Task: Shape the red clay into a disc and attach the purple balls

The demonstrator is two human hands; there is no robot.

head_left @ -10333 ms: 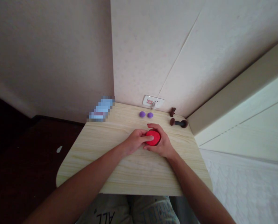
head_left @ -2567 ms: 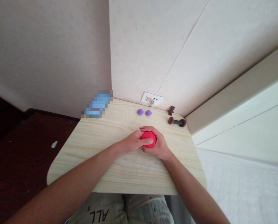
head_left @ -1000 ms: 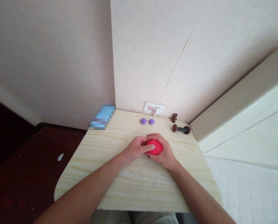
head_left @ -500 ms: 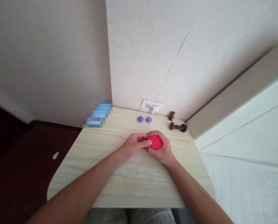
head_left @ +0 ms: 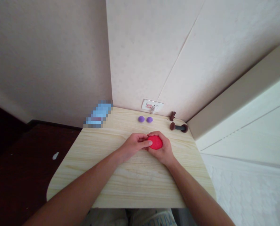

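A flat, round piece of red modelling clay [head_left: 156, 142] is held between my two hands above the middle of the table. My right hand [head_left: 163, 152] curls around it from the right, fingers along the far side and thumb side underneath. From the left, my left hand [head_left: 137, 143] pinches its edge, with the thumb on top of the red surface. The left fingertips under the clay are partly hidden. Beyond the hands, two small purple balls [head_left: 141, 119] lie side by side on the table.
The light wood-grain table [head_left: 130, 191] has rounded corners and meets the wall. A dark dumbbell-shaped object [head_left: 179, 127] and a small brown figure [head_left: 172, 116] stand at the back right. A blurred blue object [head_left: 98, 114] is at the back left. A wall socket [head_left: 152, 106] holds a plug.
The view has shifted very slightly. Both hands keep the red clay in nearly the same place and grip; nothing else has visibly moved.
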